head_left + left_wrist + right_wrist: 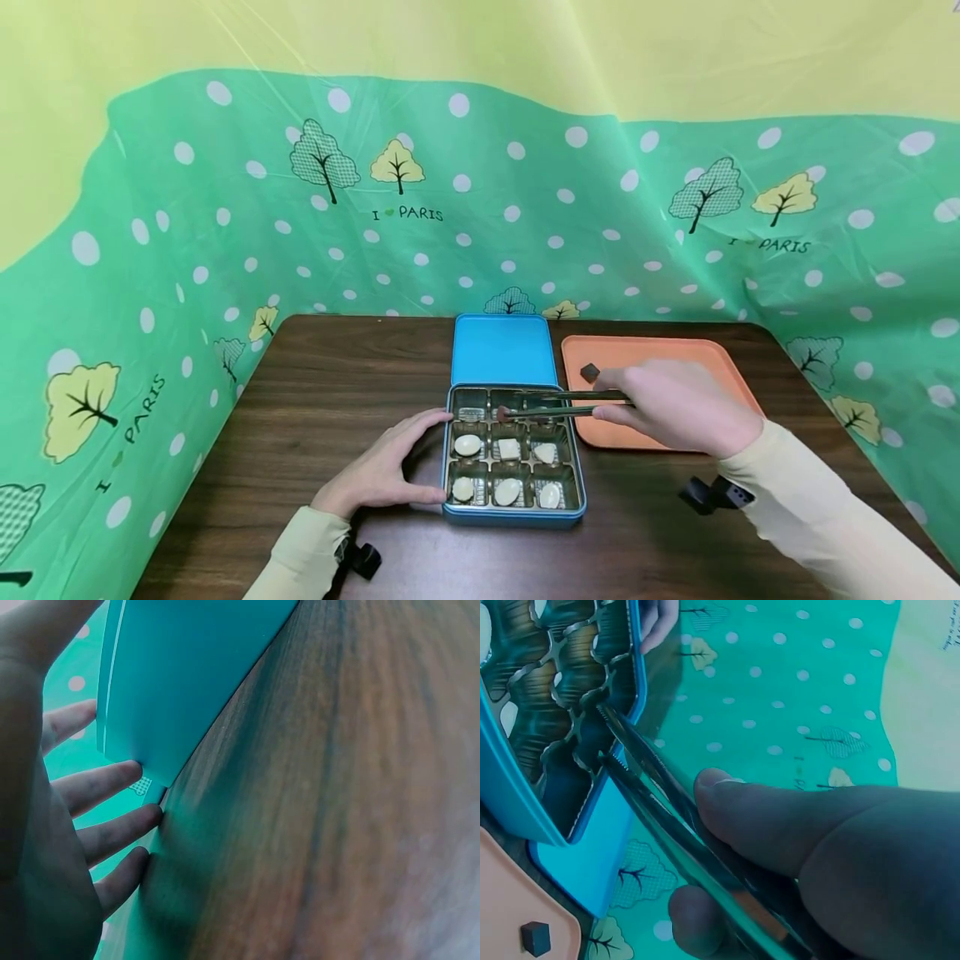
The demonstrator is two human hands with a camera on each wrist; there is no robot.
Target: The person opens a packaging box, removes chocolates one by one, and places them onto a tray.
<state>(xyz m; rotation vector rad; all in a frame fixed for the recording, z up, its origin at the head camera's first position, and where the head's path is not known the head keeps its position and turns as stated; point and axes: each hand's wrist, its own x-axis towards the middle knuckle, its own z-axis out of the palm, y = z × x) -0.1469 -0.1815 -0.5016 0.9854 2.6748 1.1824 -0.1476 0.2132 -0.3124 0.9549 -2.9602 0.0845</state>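
An open blue tin holds a gold divided insert, with several white pieces in its middle and front rows. My left hand rests against the tin's left side, thumb by the near corner and fingers spread toward the back. In the left wrist view, those fingers are mostly straight along the blue wall. My right hand pinches metal tongs over the back row. Their serrated tips stand apart in the right wrist view. A small reddish-brown piece shows at the lower tip, over the back middle compartment.
The tin's blue lid lies flat behind it. On the right, an orange tray carries a dark cube, partly under my right hand. Brown wooden table surrounds these, with a green patterned cloth hanging behind.
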